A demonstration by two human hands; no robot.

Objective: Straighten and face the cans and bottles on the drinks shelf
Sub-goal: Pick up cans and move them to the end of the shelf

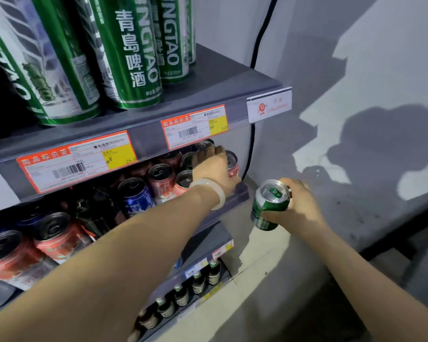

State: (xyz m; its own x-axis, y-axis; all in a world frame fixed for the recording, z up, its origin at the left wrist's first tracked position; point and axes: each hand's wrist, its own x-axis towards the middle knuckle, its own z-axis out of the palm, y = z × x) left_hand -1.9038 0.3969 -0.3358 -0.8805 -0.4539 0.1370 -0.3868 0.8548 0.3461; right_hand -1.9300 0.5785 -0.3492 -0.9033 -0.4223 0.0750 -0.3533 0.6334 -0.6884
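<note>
My right hand (295,208) grips a green can (269,206), tilted, in the air just off the right end of the middle shelf (240,193). My left hand (211,169), with a pale bangle on the wrist, reaches in under the upper shelf and rests over the red cans (232,166) at the shelf's right end; whether its fingers close on one is hidden. Red cans (162,180) and a blue can (135,196) stand further left in the same row.
Tall green Tsingtao cans (131,53) fill the upper shelf (208,95), with orange price labels (195,127) on its edge. Green bottles (198,282) line the bottom shelf. A grey wall (331,70) and a black cable (260,33) lie to the right.
</note>
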